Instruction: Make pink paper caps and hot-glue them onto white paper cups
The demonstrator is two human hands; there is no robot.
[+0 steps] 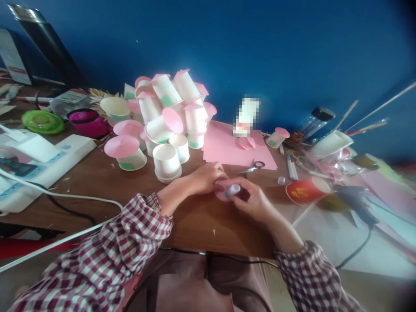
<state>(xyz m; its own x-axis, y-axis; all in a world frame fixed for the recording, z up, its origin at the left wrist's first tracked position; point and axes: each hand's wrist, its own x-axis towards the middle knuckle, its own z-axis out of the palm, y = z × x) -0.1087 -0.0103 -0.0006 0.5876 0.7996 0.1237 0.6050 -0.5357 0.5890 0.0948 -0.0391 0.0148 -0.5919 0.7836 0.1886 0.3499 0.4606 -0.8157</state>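
Note:
My left hand is closed, pinching the edge of a small pink paper disc over the brown table. My right hand is wrapped round a glue stick, its pale tip touching the disc. Both hands meet at the table's middle, near its front edge. A pile of white paper cups with pink paper tops stands behind the left hand. A pink paper sheet with cut discs lies just beyond the hands, and scissors rest on its near edge.
A white machine with cables sits at the left, near a green lid and a magenta bowl. At the right lie a red paper cup on its side, a glue gun, pens and sticks. A blue wall stands behind.

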